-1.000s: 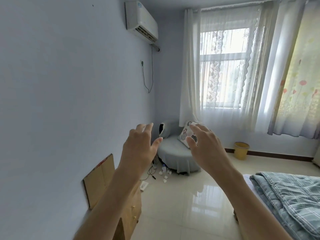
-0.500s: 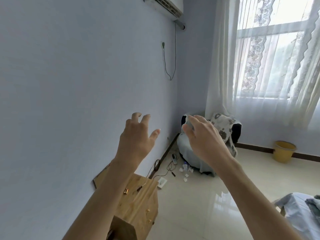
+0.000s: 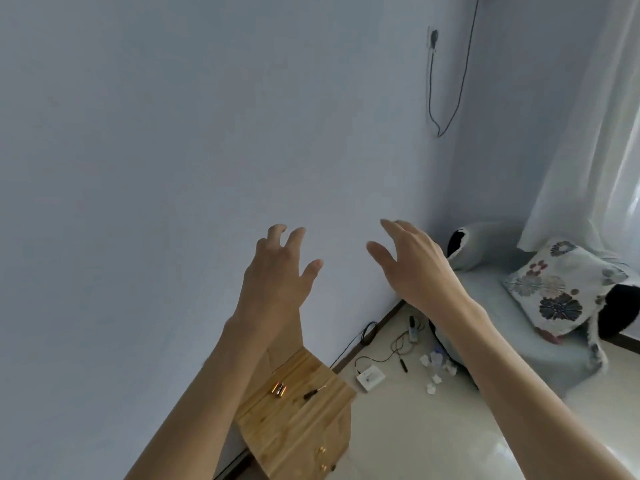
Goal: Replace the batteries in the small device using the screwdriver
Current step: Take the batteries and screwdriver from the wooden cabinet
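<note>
Two small batteries lie side by side on top of a low wooden cabinet against the wall. A small dark-handled screwdriver lies just right of them on the same top. My left hand is raised in the air well above the cabinet, fingers spread, holding nothing. My right hand hovers to its right at the same height, also spread and empty. The small device is not in sight.
A pale blue wall fills the left. On the tiled floor by the wall lie a white power adapter, black cables and bits of white litter. A grey round seat with a floral cushion stands in the corner.
My view has swung left and down, bringing the cabinet top with batteries and screwdriver into sight. Both hands stay raised and spread, a little further apart.
</note>
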`<state>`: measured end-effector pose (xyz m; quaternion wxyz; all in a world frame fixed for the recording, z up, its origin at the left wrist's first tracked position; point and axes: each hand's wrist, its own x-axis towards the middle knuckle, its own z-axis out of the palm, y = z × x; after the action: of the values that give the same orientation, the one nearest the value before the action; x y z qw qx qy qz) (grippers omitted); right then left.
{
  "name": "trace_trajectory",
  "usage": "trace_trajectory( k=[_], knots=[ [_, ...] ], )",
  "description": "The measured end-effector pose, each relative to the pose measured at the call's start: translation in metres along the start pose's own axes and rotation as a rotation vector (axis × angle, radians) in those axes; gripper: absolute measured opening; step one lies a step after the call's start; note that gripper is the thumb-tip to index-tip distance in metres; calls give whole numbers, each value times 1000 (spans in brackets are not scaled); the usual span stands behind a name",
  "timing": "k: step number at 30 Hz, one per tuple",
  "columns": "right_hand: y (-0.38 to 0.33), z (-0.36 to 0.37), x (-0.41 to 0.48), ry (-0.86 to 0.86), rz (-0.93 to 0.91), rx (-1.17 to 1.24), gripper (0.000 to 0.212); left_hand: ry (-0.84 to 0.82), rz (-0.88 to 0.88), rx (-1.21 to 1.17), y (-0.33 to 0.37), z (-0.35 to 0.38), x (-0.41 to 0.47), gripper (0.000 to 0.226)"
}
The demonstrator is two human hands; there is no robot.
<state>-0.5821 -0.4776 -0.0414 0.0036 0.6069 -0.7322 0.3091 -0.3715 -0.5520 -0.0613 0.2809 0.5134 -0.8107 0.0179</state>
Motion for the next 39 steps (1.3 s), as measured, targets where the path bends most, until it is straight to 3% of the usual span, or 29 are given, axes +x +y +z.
trace_trajectory(
  k=[9, 18, 25, 32, 39],
  knots=[
    [24, 146, 117, -269, -77, 67, 61, -112, -144, 83, -100, 101, 50, 61],
    [54, 307, 187, -466, -27, 22, 51, -249, -207, 62, -203, 220, 82, 56],
    [98, 446, 171, -652, 60, 39, 53, -403, -258, 2, -261, 341, 58, 54],
    [144, 577, 138, -790, 164, 48, 32, -550, -335, -16, -327, 466, 20, 54],
    [193, 689, 82, -867, 266, 3, 44, -693, -456, -131, -386, 606, -45, 66]
  ],
)
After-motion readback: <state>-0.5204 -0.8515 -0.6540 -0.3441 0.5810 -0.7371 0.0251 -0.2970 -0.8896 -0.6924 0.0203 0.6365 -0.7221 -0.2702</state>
